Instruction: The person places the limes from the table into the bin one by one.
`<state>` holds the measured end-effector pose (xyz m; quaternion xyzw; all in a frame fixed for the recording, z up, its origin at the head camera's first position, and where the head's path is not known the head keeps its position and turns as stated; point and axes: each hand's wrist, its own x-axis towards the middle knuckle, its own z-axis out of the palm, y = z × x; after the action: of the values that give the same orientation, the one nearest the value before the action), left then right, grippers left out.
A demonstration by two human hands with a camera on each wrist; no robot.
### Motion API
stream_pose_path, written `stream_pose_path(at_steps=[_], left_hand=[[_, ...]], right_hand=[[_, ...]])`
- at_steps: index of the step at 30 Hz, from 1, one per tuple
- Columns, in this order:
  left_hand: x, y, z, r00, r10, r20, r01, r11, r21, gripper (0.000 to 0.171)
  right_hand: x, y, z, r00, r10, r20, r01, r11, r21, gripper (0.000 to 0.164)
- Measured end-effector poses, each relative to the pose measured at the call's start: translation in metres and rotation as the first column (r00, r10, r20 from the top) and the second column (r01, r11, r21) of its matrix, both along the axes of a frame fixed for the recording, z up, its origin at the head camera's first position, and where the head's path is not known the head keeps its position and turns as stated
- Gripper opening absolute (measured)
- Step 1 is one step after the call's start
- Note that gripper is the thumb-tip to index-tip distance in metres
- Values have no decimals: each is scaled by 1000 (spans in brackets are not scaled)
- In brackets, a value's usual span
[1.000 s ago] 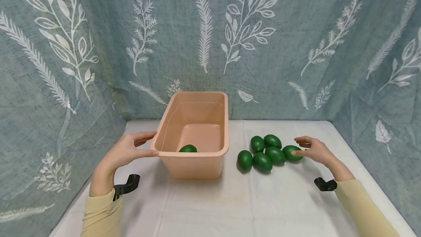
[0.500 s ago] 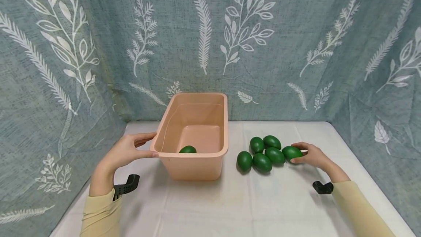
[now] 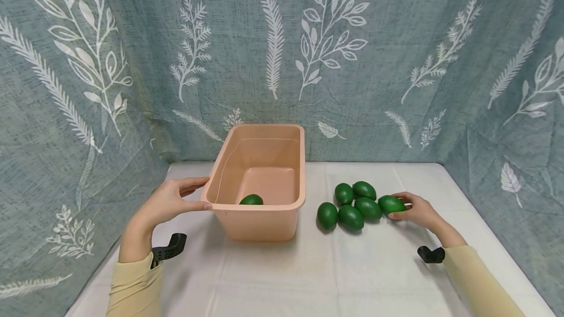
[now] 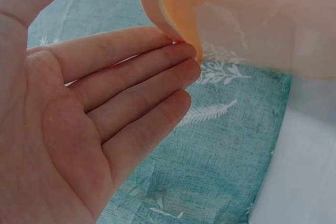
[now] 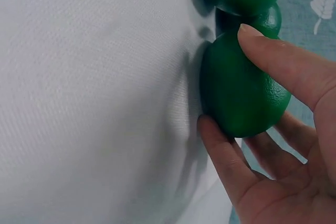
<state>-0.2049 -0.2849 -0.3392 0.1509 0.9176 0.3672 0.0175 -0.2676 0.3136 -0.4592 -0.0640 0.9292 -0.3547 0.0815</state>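
Observation:
A peach-coloured plastic bin (image 3: 260, 221) stands left of the middle, with one dark green egg-shaped fruit (image 3: 251, 199) partly showing inside. My left hand (image 3: 169, 199) touches the bin's left rim near the front corner, its fingers straight. In the left wrist view, the fingertips (image 4: 184, 51) meet the rim edge. On the right, my right hand (image 3: 416, 211) grips the rightmost green egg-shaped fruit (image 3: 391, 204). In the right wrist view, the thumb lies along one side of this fruit (image 5: 239, 87) and the fingers curl round its lower end.
Several more green fruits (image 3: 351, 217) lie clustered between the bin and my right hand. The gripped fruit is close beside one (image 3: 368, 208) of them. A white cloth (image 3: 273, 283) covers the table. Blue-green leaf-patterned fabric (image 3: 374, 126) rises behind and at both sides.
My right hand has moved slightly down and left, and its fingers and thumb have closed round the rightmost green fruit. The left hand and the bin stay in place.

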Motion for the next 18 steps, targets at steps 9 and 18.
stream_pose_path(at_steps=[9,18], left_hand=[[1,-2,-2,1000,-3,-7,3,1000,2,74],[-1,-2,-2,1000,3,-9,-3,1000,-8,75]], right_hand=[[7,-1,9,1000,-14,-4,14,997,-71,79],[13,-4,37,1000,6,-21,-9,991,-133,76]])
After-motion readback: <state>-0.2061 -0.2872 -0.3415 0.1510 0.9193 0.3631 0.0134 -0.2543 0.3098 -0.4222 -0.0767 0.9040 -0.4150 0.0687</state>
